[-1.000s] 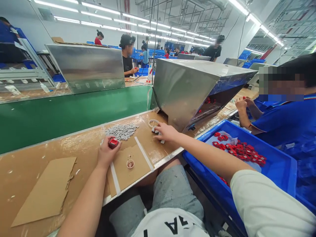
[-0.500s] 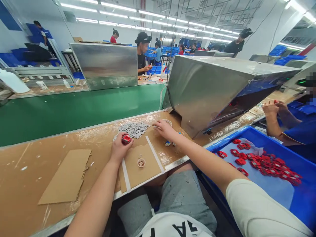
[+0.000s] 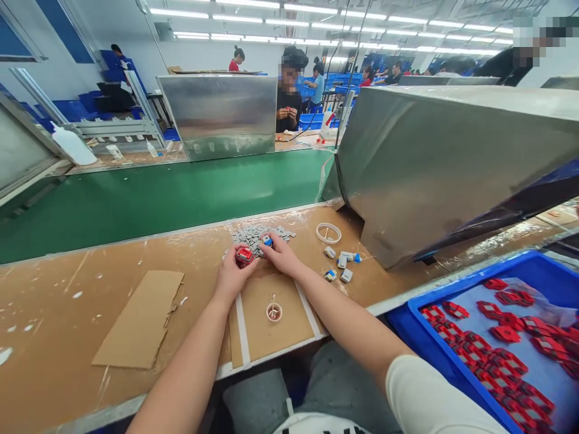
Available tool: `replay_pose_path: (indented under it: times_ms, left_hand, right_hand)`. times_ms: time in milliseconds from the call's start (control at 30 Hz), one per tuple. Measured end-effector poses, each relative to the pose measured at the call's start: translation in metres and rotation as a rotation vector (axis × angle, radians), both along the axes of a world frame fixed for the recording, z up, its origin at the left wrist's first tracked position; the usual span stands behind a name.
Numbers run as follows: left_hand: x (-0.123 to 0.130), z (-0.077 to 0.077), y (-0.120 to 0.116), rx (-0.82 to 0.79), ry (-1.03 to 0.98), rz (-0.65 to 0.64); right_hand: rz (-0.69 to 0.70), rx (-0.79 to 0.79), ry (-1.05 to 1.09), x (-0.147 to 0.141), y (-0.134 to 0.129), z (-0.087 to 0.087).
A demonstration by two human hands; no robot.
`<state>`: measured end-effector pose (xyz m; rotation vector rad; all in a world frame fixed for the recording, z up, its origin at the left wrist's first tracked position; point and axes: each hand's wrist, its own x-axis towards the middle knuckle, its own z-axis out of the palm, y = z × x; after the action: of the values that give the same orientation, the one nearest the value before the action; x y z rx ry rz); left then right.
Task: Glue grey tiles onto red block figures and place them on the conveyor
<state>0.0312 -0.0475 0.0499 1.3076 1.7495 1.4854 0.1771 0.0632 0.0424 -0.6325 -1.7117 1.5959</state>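
My left hand (image 3: 231,274) is closed round a red plastic part (image 3: 245,257) with a dark edge. Close beside it, my right hand (image 3: 281,258) pinches a small blue and white block (image 3: 267,241). Just behind both hands lies a heap of flat grey pieces (image 3: 248,235), partly covered by my fingers. In front of them, a small cup (image 3: 274,311) with a thin stick in it stands on a cardboard sheet (image 3: 257,343) edged with white strips. Several small grey blocks (image 3: 342,260) lie to the right of my right forearm.
A blue bin (image 3: 416,307) with many red parts stands at the right. A white ring (image 3: 329,232) lies near a large metal hood (image 3: 407,175). Torn cardboard (image 3: 140,319) lies at left. Beyond the table runs a green belt (image 3: 190,193); a co-worker (image 3: 289,96) sits across it.
My right hand has come left from near the white ring to beside my left hand, now with the blue and white block. The view has shifted; my left hand keeps the red part.
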Motion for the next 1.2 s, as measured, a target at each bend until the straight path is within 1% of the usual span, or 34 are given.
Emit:
replay_pose_path:
  times_ms: [67, 100, 133, 200, 333, 400, 500, 667, 833, 933, 1000, 1067, 1133, 1200]
  left_hand:
    - [0.001, -0.002, 0.0, 0.027, -0.045, -0.03]
    - [0.001, -0.002, -0.001, 0.048, -0.051, -0.035]
    - [0.002, -0.003, -0.002, 0.072, -0.048, -0.034]
    - [0.002, -0.004, -0.004, 0.122, -0.04, -0.021]
    - [0.002, -0.004, -0.006, 0.196, -0.04, 0.003]
    - [0.003, -0.003, -0.005, 0.207, -0.048, 0.01]
    - [0.003, -0.001, -0.004, 0.194, -0.062, 0.016]
    - [0.004, 0.002, -0.005, 0.183, -0.051, 0.022]
    - [0.003, 0.0, -0.007, 0.141, -0.011, 0.033]
    - [0.003, 0.0, -0.007, 0.134, -0.001, 0.041]
    - [0.003, 0.002, -0.006, 0.138, -0.013, 0.053]
    - [0.003, 0.003, -0.006, 0.143, -0.027, 0.072]
    - [0.002, 0.005, -0.005, 0.151, -0.032, 0.092]
    - [0.002, 0.005, -0.004, 0.152, -0.024, 0.094]
  right_hand:
    - [-0.063, 0.223, -0.05, 0.006, 0.001, -0.004]
    - [-0.086, 0.295, -0.058, 0.008, 0.002, -0.005]
    - [-0.1, 0.334, -0.058, 0.009, 0.001, -0.005]
    - [-0.108, 0.346, -0.047, 0.011, -0.002, -0.005]
    - [-0.059, 0.237, 0.073, 0.013, -0.014, -0.001]
    - [-0.069, 0.219, 0.127, 0.013, -0.018, 0.001]
    - [-0.123, 0.299, 0.13, 0.015, -0.02, 0.004]
    - [-0.099, 0.431, 0.094, 0.018, -0.022, 0.01]
    - [-0.09, 0.424, 0.114, 0.018, -0.028, 0.016]
    - [-0.099, 0.432, 0.121, 0.018, -0.027, 0.019]
    - [-0.125, 0.471, 0.058, 0.021, -0.024, 0.022]
    - [-0.125, 0.526, -0.12, 0.028, -0.02, 0.026]
    - [-0.06, 0.589, -0.367, 0.037, -0.017, 0.031]
    - [0.043, 0.665, -0.568, 0.047, -0.015, 0.035]
